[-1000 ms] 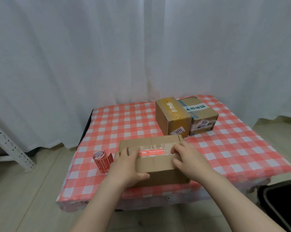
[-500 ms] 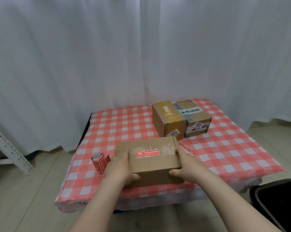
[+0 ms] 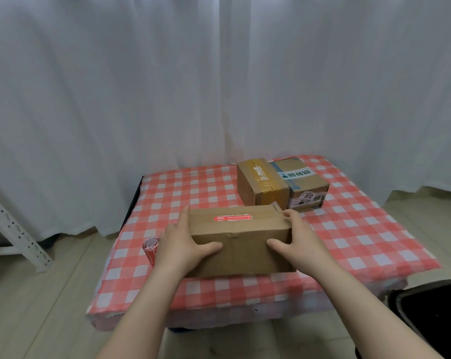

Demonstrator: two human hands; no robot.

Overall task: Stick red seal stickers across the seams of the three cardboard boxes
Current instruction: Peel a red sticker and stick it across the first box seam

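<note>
- A white curtain (image 3: 141, 99) is hanging across the whole background, reaching down to the floor behind the table.
- A low table (image 3: 348, 242) is wearing a red-and-white checked cloth, which is drooping over its near edge.
- A long cardboard box (image 3: 245, 244) is sitting at the near middle of the table, its top tipping away and its plain near face showing. Its underside is hidden, so it may be raised slightly off the cloth.
- Both forearms are reaching in from the bottom edge, cut off below the elbows.
- The left hand (image 3: 183, 244) is clasping the left end of the long cardboard box, fingers running up that end and thumb lying flat on the near face.
- The right hand (image 3: 302, 244) is clasping the right end the same way, thumb pointing inward on the near face and fingertips curling over the top corner.
- A yellow-taped box (image 3: 252, 193) and a blue-taped box (image 3: 307, 182) are standing touching side by side at the far right of the table, just behind the long one. Their near lower edges are hidden by it.
- A black bin (image 3: 431, 314) is being cut off at the lower right corner.
- A white perforated metal strut (image 3: 14, 229) is leaning at the left edge.
- A red sticker roll (image 3: 149, 248) is lying on the cloth beside the left wrist, partly hidden behind it.
- A red seal sticker (image 3: 233, 217) is lying on top of the long cardboard box; its print is too small to read.
</note>
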